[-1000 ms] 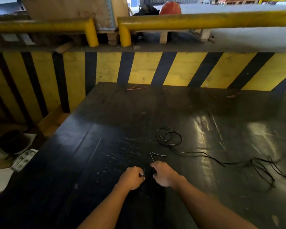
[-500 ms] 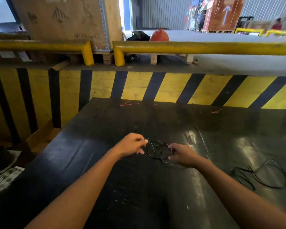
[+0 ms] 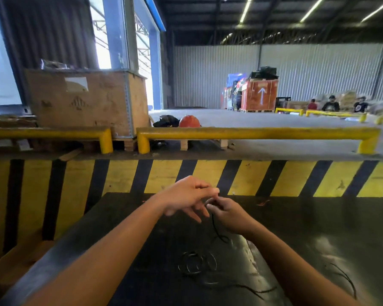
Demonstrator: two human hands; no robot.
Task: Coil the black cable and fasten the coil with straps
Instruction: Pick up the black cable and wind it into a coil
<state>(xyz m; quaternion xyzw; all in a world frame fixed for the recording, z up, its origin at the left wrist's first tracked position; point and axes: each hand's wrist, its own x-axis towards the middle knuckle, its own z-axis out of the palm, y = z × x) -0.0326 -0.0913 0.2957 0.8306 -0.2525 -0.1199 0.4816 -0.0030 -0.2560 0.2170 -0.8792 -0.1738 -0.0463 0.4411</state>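
Observation:
Both hands are raised above the black table [image 3: 124, 217]. My right hand [image 3: 228, 212] pinches the end of the thin black cable [image 3: 215, 228], which hangs down from its fingers to small loose loops [image 3: 195, 263] lying on the table. My left hand [image 3: 186, 196] is right beside it, thumb and forefinger closing at the same cable end, its other fingers spread. More cable trails along the table to the lower right [image 3: 345, 279]. No strap is visible.
A yellow-and-black striped wall [image 3: 252, 177] rises behind the table, with yellow guard rails [image 3: 252, 133] on top. Behind them are a wooden crate [image 3: 84, 100], an orange helmet [image 3: 188, 121] and people seated far right [image 3: 331, 104].
My hands came up off the table with the cable end and my view tilted up toward the warehouse. The small loops that were between my hands now lie below them.

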